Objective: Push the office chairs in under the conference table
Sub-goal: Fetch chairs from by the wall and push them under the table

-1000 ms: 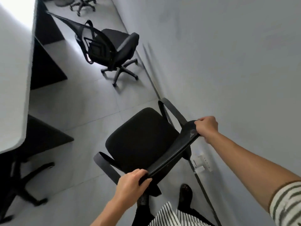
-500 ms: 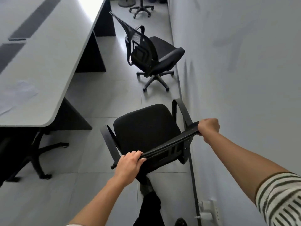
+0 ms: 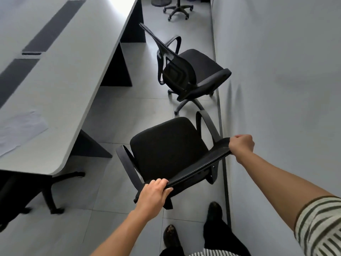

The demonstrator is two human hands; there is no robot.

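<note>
A black office chair (image 3: 167, 150) stands in the aisle just in front of me, its seat facing away. My left hand (image 3: 154, 194) grips the left end of its backrest top edge, and my right hand (image 3: 240, 145) grips the right end. The grey conference table (image 3: 60, 85) runs along the left, apart from the chair. A second black mesh-back chair (image 3: 188, 74) stands farther down the aisle, close to the wall and turned toward it. A third chair's base (image 3: 178, 9) shows at the far end.
A grey wall (image 3: 286, 89) borders the aisle on the right, close to the held chair's right armrest. Dark table legs (image 3: 92, 146) stand under the table edge. Another chair's black base (image 3: 49, 193) pokes out beneath the table's near corner. My feet (image 3: 214, 211) are behind the chair.
My view has swung left, bringing more of the table into sight. The held chair has rolled a little forward along the aisle, nearer the second chair. Both hands keep their grip.
</note>
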